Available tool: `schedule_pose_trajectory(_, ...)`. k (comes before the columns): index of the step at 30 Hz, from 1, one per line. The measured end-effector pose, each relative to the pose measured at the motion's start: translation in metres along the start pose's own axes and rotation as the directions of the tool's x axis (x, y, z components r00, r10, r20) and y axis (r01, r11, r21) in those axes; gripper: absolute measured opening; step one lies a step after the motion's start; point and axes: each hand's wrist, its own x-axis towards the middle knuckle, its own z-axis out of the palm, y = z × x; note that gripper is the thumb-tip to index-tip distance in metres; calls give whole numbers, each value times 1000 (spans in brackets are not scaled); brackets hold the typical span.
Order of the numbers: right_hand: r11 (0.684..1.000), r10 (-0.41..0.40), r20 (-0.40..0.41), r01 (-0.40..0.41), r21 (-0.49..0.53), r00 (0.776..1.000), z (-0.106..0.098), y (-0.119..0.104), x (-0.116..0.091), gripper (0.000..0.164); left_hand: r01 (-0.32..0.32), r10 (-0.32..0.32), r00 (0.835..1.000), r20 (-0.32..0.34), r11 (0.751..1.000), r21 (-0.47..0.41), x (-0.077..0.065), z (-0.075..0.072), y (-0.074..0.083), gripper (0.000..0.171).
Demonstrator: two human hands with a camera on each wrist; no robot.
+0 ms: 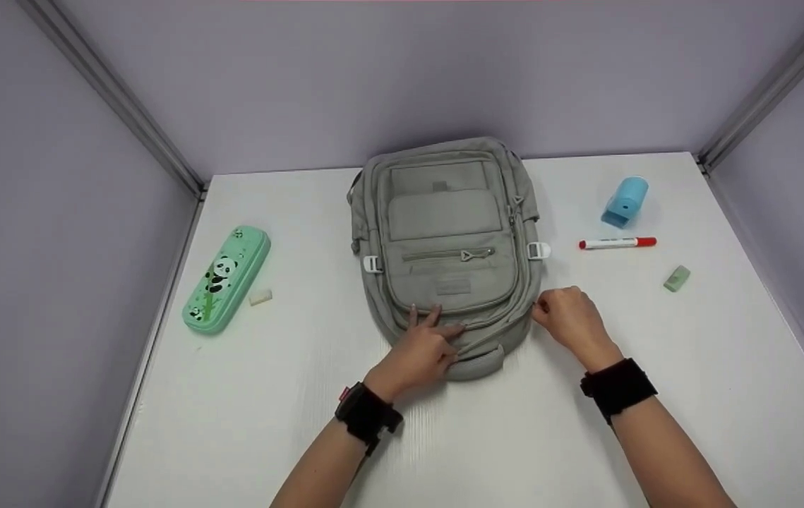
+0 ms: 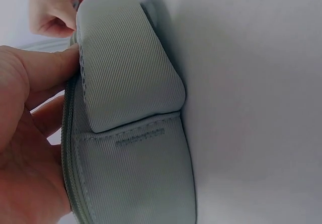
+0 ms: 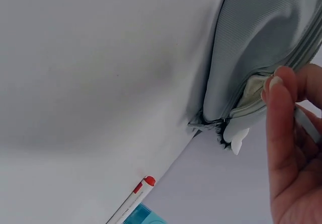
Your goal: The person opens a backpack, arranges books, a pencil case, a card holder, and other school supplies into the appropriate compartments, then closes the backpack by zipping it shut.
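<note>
A grey backpack (image 1: pixel 451 212) lies front side up on the white table. My left hand (image 1: pixel 419 356) rests on its lower end with spread fingers, the thumb beside the padded flap (image 2: pixel 128 58) at the bottom. At the backpack's lower right side, my right hand (image 1: pixel 571 317) pinches a zipper pull (image 3: pixel 307 123) between thumb and fingers; the pull is mostly hidden by the hand. Beside those fingertips the side zipper is parted over a short stretch, and pale lining (image 3: pixel 251 89) shows in the gap.
A green panda pencil case (image 1: pixel 226 279) and a whitish eraser (image 1: pixel 260 297) lie left of the backpack. To the right are a blue pencil sharpener (image 1: pixel 626 201), a red-capped marker (image 1: pixel 617 243) and a small green eraser (image 1: pixel 676 278). Grey partition walls (image 1: pixel 289 85) enclose the table.
</note>
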Motion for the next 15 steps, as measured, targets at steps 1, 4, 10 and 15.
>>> schedule_pose_trajectory(1,1000,-4,-4,4,-3,1000,0,2,2,39,0,0,1000,-1,1000,-5,0,0,0,11)
schedule_pose_trajectory(4,1000,-16,-12,15,-23,1000,1,7,8,42,-6,6,1000,-1,1000,-7,0,0,0,12)
schedule_pose_trajectory(10,998,-42,-24,40,-50,999,3,15,15,41,-28,28,1000,-3,1000,-1,0,0,0,15)
schedule_pose_trajectory(15,998,-17,-81,12,-66,997,1,29,21,31,-24,25,1000,10,1000,-8,0,-1,0,15)
